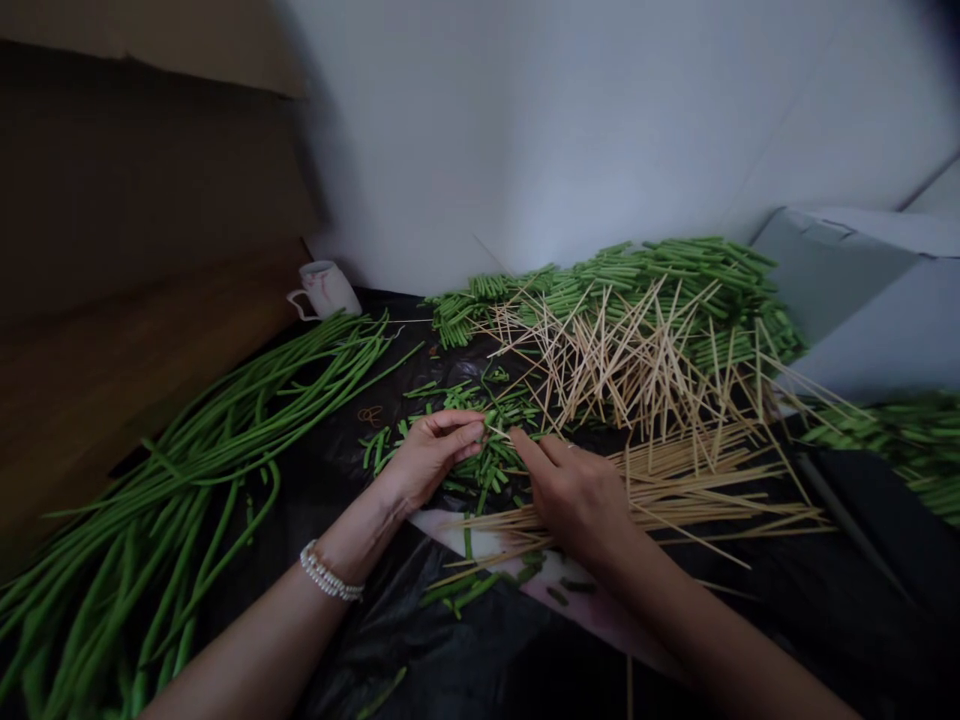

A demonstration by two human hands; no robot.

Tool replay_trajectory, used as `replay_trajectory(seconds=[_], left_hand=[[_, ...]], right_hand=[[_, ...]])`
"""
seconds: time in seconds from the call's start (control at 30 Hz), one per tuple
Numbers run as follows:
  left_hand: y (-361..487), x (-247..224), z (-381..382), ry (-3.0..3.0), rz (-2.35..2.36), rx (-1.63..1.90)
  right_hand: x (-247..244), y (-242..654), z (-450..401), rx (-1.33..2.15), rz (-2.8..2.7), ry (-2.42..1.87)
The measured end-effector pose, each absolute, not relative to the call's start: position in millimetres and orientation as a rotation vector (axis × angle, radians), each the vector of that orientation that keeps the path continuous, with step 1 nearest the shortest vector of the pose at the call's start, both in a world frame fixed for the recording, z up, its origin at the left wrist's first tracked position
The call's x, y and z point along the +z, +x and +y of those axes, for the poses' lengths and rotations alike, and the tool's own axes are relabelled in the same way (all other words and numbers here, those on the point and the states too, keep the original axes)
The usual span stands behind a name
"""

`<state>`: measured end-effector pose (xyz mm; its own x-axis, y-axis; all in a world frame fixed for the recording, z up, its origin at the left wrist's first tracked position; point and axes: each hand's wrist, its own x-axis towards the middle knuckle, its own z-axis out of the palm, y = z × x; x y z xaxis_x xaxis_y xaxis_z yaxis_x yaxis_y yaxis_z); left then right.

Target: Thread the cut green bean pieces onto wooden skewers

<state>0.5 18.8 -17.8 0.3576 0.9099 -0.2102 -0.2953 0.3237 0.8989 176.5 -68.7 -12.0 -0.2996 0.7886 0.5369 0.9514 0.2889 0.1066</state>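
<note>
My left hand (442,445) pinches a short cut piece of green bean (490,418) between thumb and fingers. Just to the right, my right hand (574,485) is closed on a thin wooden skewer (498,432), whose tip reaches the bean piece. Whether the tip has gone into the bean I cannot tell. Below both hands lies a pile of short bean pieces (491,470). Loose skewers (697,490) lie under and beyond my right hand, partly over a pale board or sheet (577,605).
Long uncut beans (225,430) spread along the left. At the back, skewered bean pieces (675,290) are heaped with skewer ends (630,370) sticking out. A white mug (330,290) stands back left, and a box (840,270) back right. Black plastic (442,660) covers the surface.
</note>
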Motion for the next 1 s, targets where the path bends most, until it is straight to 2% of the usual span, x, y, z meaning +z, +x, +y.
replay_trajectory(seconds=[0.63,1.0], left_hand=[[-1.4,-15.1,16.5,1.127,0.887,0.923],[-0.9,-12.7,16.1,0.947,0.856,0.916]], right_hand=[[-14.0,171.5,-67.1,-0.382,-2.15,-1.584],[-11.8,169.6,-71.1,-0.421,-2.114,-1.53]])
